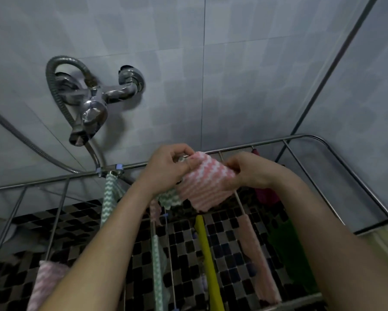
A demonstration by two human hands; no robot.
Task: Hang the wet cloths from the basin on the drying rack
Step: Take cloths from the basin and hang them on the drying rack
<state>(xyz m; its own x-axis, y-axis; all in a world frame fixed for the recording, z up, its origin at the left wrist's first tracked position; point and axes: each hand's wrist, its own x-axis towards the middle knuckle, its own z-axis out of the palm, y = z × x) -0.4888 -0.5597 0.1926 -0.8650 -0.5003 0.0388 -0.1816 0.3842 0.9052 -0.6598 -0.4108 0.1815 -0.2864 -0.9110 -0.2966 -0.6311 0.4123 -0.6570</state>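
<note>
**Setting.** Bathroom corner with a pale grey tiled wall (233, 75) and a black-and-grey mosaic floor (233, 232) below. A chrome mixer tap (92, 106) with a shower hose (51, 86) is on the wall, far left.

**Rack.** The drying rack (300, 136) is a steel tube frame with thin rails and spans the lower half of the view.

**Cloth in hand.** A pink-and-white zigzag cloth (205, 182) is at the rack's far rail, about mid-width. It is stretched between both hands and its lower part hangs free.

**Hands.**
- The left hand (168, 167) has curled fingers and pinches the cloth's far left corner.
- The right hand (249, 171) has curled fingers and grips the cloth's right edge.

**Already hung.**
- Green-and-white zigzag cloth (109, 198), far left, under blue clips (119, 166).
- Yellow cloth (205, 254).
- Pale pink cloth (255, 254).
- Green cloth (287, 248).
- Dark red cloth (264, 194), far right.
- Second pink zigzag cloth (45, 283), near left.

**Step.** Judged to be positioning this cloth on the far rail, well into the task. The next move calls for settling it evenly over the rail, or fastening the pinched corner. It should be kept apart from the neighbouring cloths before both hands let go.

**Not determinable.**
- The basin is not in view.
- A small object between the left fingers may be a clip.
- Whether the cloth touches the rail cannot be told.
- A green zigzag scrap (169, 197) under the left wrist may be a separate cloth.
- The rack's near edge and legs are cut off.
</note>
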